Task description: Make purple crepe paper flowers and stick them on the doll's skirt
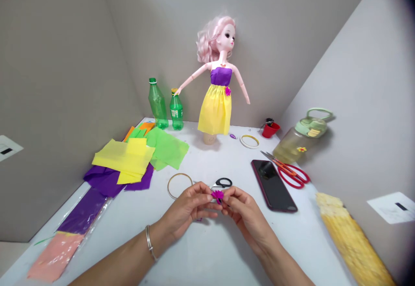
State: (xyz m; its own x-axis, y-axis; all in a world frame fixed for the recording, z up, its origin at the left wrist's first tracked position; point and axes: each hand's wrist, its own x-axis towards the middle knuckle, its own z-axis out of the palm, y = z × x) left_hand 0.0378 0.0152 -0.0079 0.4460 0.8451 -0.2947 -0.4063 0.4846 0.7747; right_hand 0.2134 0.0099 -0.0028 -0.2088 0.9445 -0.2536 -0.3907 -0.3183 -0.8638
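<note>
A white table stands between grey walls. At 12 o'clock from the hands stands a doll with pink hair and a purple and yellow dress, and two green bottles stand at 11 o'clock, just beside it. Overlapping sheets of yellow, green and purple paper lie at 10 o'clock, with a plastic pack of purple and pink paper at 8 o'clock. A yellow bundle lies at 4 o'clock along the table edge. At 2 o'clock are a plastic jug, a phone and red-handled scissors just beside the phone, with a small red cup further back. A thin hoop lies at 11 o'clock, close to the hands, and black-handled scissors lie at 12 o'clock, just behind them. The left hand, wearing a metal bangle, and the right hand meet at the middle of the view, both pinching a small magenta flower between their fingertips.
</note>
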